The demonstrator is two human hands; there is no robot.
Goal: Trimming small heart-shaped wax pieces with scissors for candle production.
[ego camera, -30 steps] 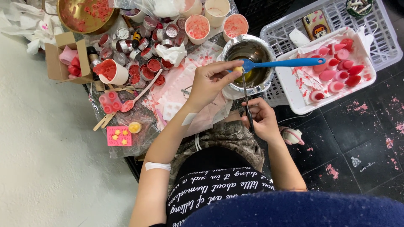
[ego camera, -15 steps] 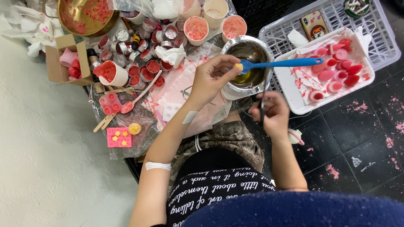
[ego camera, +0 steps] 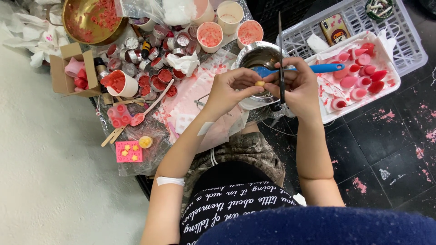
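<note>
**Hands, yellow piece and blade over steel bowl**

- Gold bowl (ego camera: 91, 18): top left, red residue inside; rim cut off by frame edge.
- Cardboard box (ego camera: 72, 68): pink/red items inside, kind unclear.
- Small tins (ego camera: 154, 77): cluster w/ red fill, partly overlapping; count hard to make out.
- Pink card (ego camera: 128, 151): near table edge, small yellow shapes on it.
- Left hand (ego camera: 231, 88): fingertips pinched on yellow piece (ego camera: 259, 83), held above steel bowl (ego camera: 259, 56).
- Bowl contents hidden behind hands.
- Right hand (ego camera: 297, 88): closed round a blade (ego camera: 280, 50), thin dark strip pointing up; handle hidden in the grip. Also touches the piece.
- Blue spatula (ego camera: 318, 68): across bowl, head partly hidden by fingers.
- White tray (ego camera: 386, 59): right, pink/red moulded shapes; sits in a crate.
</note>
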